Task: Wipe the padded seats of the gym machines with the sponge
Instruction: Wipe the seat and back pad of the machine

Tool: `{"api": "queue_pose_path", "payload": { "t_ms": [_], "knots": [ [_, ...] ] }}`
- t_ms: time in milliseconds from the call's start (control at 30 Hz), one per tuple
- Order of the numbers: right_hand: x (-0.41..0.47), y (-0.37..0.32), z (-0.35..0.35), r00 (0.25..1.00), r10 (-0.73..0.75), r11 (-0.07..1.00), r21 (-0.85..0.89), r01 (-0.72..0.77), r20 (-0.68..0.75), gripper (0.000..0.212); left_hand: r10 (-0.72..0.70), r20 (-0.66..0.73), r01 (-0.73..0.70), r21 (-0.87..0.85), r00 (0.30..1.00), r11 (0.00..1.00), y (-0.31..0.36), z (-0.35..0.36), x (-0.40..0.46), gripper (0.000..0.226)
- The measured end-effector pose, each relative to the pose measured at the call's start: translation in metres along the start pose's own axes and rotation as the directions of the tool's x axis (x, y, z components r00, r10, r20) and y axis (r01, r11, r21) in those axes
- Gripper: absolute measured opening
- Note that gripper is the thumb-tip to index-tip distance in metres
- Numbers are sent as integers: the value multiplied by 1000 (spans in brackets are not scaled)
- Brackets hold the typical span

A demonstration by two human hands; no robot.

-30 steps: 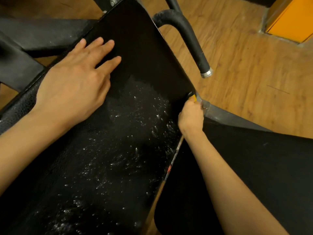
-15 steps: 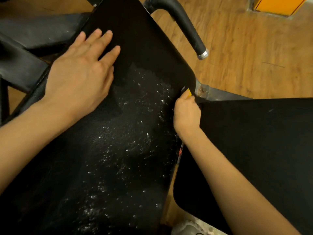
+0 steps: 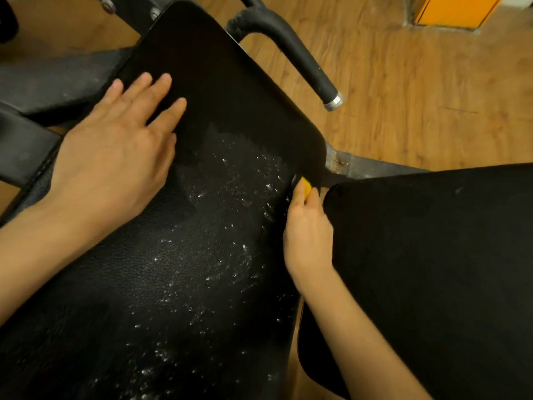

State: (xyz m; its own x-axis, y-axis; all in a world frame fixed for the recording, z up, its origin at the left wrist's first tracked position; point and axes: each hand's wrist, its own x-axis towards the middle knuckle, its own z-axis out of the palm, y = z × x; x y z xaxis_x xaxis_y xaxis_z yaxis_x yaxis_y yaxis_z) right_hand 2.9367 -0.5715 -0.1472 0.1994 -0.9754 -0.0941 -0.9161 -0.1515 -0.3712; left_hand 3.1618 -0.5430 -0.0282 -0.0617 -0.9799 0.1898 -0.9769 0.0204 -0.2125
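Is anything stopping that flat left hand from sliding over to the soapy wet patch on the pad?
Probably not. The left hand lies flat on the pad, right beside the suds, with only bare pad between.

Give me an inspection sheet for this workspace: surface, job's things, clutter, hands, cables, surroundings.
Surface: black padded seat, textured, with white foam flecks across its middle and lower part; the top part looks plain.
Job's things: yellow sponge, only a tip showing, at the seat's right edge; second black pad to the right, no foam seen on it.
Clutter: nothing seen.
Hands: left hand flat on the seat, fingers straight; right hand grips the sponge.
Cables: nothing seen.
Surroundings: wooden floor; black handle bar with a metal end cap; orange object at top right.
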Motion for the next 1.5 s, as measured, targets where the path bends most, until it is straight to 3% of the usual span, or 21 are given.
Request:
{"api": "queue_pose_path", "payload": {
  "t_ms": [167,233,300,367,500,600,700,867,967,1033,1133,1167,1300,1400,1500],
  "knots": [
    [25,8,0,997,35,994,103,-27,-74,62,111,54,-110,-36,992,993,-21,-3,5,62],
    [62,4,0,982,161,954,269,-130,-98,56,180,69,-178,-32,981,984,-32,-3,4,58],
    [76,-2,4,949,287,850,491,-191,-127,50,190,77,-187,-44,979,981,-38,0,1,56],
    [51,-8,14,939,277,802,588,-109,-204,46,178,70,-173,-72,982,982,-37,4,0,61],
    [-14,-10,34,954,137,786,616,60,-267,47,140,50,-134,-117,989,984,-36,4,-2,60],
    [49,-2,26,955,175,802,597,2,-238,49,116,50,-107,-147,992,983,-32,-3,-5,56],
    [98,-3,13,940,286,731,676,-89,-186,42,95,83,-79,-176,992,981,-27,-15,-5,57],
    [1,-26,20,958,135,732,677,75,-252,38,85,97,-60,-236,992,970,-27,-21,-4,54],
    [8,-19,22,958,99,790,607,89,-270,39,129,153,-88,-251,980,964,-33,-25,-4,62],
    [53,-16,17,961,156,784,620,21,-230,38,158,175,-112,-247,972,962,-33,-28,-3,64],
    [90,-21,11,926,339,685,718,-122,-166,37,159,156,-119,-235,975,965,-31,-28,-5,59],
    [81,-29,11,921,340,675,731,-99,-189,36,149,142,-113,-234,979,966,-30,-27,-6,54],
    [-10,-46,25,941,68,686,700,198,-333,40,117,99,-88,-253,988,963,-29,-24,-5,49],
    [17,-31,24,938,-33,715,648,263,-344,40,102,84,-75,-276,991,958,-28,-25,-6,50],
    [86,-33,7,943,224,666,745,36,-246,36,90,78,-64,-289,993,955,-26,-27,-6,49]
  ]
}}
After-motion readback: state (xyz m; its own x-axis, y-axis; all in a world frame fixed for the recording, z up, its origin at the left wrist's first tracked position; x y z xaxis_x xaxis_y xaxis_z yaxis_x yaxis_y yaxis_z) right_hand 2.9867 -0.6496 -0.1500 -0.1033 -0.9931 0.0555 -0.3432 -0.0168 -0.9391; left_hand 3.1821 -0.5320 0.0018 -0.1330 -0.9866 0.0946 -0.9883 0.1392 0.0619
